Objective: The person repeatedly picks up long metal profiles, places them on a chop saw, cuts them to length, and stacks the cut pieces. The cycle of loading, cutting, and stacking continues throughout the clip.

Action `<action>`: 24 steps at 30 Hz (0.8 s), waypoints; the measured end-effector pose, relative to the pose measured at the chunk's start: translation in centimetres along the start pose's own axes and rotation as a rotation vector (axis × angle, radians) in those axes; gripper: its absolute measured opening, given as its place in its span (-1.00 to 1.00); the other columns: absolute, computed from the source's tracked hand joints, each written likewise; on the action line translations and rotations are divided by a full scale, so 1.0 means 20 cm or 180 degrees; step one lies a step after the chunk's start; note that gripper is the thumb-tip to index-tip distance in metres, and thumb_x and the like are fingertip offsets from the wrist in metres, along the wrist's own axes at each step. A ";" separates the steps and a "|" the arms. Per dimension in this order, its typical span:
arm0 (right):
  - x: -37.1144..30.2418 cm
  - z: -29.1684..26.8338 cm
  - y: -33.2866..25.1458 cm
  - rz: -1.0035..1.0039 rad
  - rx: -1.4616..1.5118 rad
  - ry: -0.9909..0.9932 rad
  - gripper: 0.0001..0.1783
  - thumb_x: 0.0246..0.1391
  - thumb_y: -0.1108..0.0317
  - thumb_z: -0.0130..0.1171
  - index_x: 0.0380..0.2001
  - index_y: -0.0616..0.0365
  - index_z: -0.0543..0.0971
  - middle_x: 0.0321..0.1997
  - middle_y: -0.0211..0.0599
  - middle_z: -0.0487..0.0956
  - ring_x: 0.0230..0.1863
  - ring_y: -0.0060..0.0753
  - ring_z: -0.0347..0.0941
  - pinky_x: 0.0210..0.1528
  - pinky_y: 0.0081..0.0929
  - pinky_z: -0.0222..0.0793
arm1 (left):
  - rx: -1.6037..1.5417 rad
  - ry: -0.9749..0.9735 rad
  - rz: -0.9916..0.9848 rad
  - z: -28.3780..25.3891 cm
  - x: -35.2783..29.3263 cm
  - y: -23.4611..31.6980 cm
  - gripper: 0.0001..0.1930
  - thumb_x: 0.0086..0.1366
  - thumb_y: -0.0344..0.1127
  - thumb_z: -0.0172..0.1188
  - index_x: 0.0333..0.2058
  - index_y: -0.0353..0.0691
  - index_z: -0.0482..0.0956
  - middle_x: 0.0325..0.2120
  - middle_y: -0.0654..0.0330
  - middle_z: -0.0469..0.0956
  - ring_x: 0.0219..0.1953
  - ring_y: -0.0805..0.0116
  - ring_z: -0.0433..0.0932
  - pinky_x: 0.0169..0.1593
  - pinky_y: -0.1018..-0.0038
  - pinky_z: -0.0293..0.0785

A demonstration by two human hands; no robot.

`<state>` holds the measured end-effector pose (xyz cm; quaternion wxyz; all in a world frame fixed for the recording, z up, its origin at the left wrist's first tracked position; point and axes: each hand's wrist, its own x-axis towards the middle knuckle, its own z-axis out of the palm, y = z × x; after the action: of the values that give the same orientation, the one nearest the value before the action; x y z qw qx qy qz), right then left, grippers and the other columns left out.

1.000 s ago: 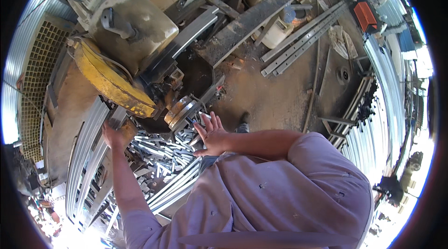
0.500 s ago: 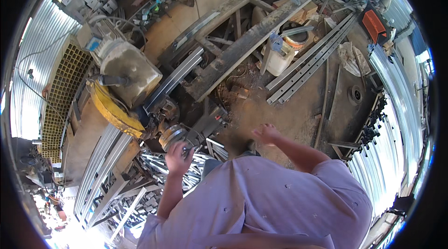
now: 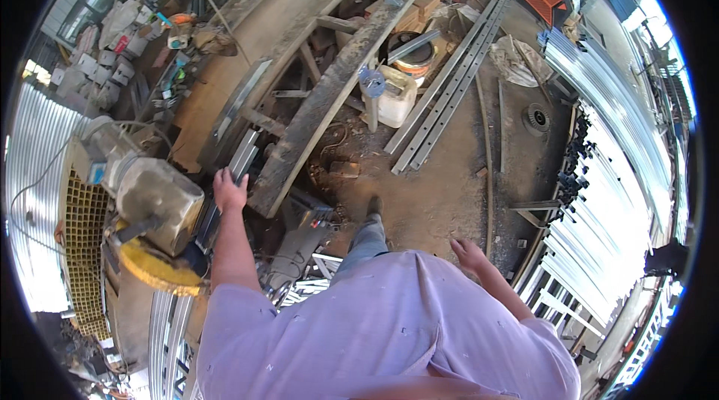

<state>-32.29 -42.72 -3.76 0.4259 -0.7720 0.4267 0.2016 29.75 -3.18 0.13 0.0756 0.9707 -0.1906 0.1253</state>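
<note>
My left hand (image 3: 230, 192) reaches forward to the end of the silvery metal profiles (image 3: 244, 154) lying along the bench. Its fingers look spread; whether they touch the metal I cannot tell. Beside that forearm stands a cutting saw with a grimy motor housing (image 3: 161, 194) and a yellow curved blade guard (image 3: 156, 269). Out to the right, my right hand (image 3: 468, 253) hangs over the floor, fingers loosely apart and holding nothing.
A long dirty steel beam (image 3: 337, 74) runs diagonally ahead. Right of it are a white plastic jug (image 3: 395, 97), perforated metal bars (image 3: 449, 85), and a toothed metal wheel (image 3: 536, 119) on the floor. Stacked shiny profiles (image 3: 599, 228) line the right side.
My left hand has gone from beside the saw's round metal part forward to the profiles. My right hand has swung right and back. A leg now shows stepping forward, and the view has shifted.
</note>
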 end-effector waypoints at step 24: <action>0.86 -0.66 -0.20 0.0972 0.1499 -0.0112 -0.41 0.50 -0.14 0.04 0.18 0.19 0.58 0.04 -0.28 0.70 0.08 -0.34 0.57 0.12 -0.31 0.45 | -0.0388 0.0213 0.0408 0.24 0.70 0.78 -0.37 0.03 0.15 0.58 -0.19 -0.25 0.56 -0.22 0.02 0.53 -0.08 -0.15 0.52 -0.01 0.01 0.46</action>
<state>-20.11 -60.96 -6.15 0.5656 -0.5749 0.5657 0.1721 37.27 -23.26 0.95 0.1327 0.9454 -0.2569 0.1504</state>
